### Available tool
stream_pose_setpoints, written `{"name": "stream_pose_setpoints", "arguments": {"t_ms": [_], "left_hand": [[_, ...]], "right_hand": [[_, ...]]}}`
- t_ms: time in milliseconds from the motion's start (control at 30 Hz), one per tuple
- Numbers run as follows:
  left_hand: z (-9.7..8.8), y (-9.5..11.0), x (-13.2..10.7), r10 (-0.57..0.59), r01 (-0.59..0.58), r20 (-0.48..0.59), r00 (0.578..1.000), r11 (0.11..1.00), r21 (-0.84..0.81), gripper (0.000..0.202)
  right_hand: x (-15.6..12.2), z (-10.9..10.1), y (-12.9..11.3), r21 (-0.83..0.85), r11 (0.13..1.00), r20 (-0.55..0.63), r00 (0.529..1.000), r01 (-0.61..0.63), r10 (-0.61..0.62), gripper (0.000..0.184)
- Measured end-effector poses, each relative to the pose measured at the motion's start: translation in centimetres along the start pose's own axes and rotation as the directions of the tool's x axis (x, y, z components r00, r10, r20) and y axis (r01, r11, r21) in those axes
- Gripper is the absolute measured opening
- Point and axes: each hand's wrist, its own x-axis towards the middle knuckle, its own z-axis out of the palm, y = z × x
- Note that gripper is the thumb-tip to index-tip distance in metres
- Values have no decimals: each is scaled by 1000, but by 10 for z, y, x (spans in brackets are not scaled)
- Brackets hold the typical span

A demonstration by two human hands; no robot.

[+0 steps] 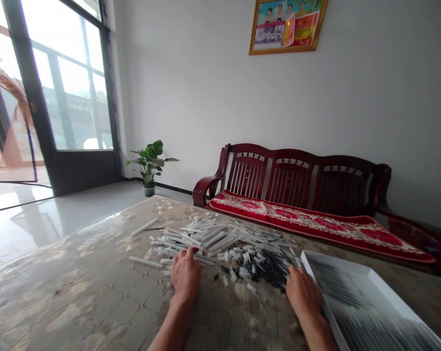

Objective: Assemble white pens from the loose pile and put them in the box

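Observation:
My left hand (185, 273) rests palm down on the table, its fingers reaching into a heap of white pen tubes (209, 236). The fingers look curled onto the tubes; whether they grip one is not clear. My right hand (303, 291) lies at the edge of a pile of thin black refills (270, 268), its fingers bent down into them and hidden from me. Small white caps (238, 256) are scattered between the two piles.
A white tray (385, 287) with rows of dark pens stands at the right of the marbled table (89, 292). Behind the table is a dark wooden bench (297, 175) with a red cushion. A potted plant (150, 165) stands by the glass door.

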Motion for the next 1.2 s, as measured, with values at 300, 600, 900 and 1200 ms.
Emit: {"name": "stream_pose_setpoints", "arguments": {"t_ms": [300, 600, 900, 1200], "left_hand": [[0, 6, -3, 204, -226, 146, 968, 962, 154, 35], [10, 5, -2, 234, -261, 194, 953, 957, 128, 27], [12, 8, -1, 295, -325, 191, 936, 933, 155, 22], [19, 9, 2, 383, -408, 201, 902, 907, 101, 15]], "right_hand": [[-2, -5, -1, 39, 999, -19, 1000, 13, -12, 21], [-3, -8, -4, 35, 999, -140, 990, 4, 1, 14], [0, 0, -19, 315, 941, -270, 962, 122, -34, 21], [-6, 17, -35, 493, 836, -366, 929, 241, -52, 30]]}}
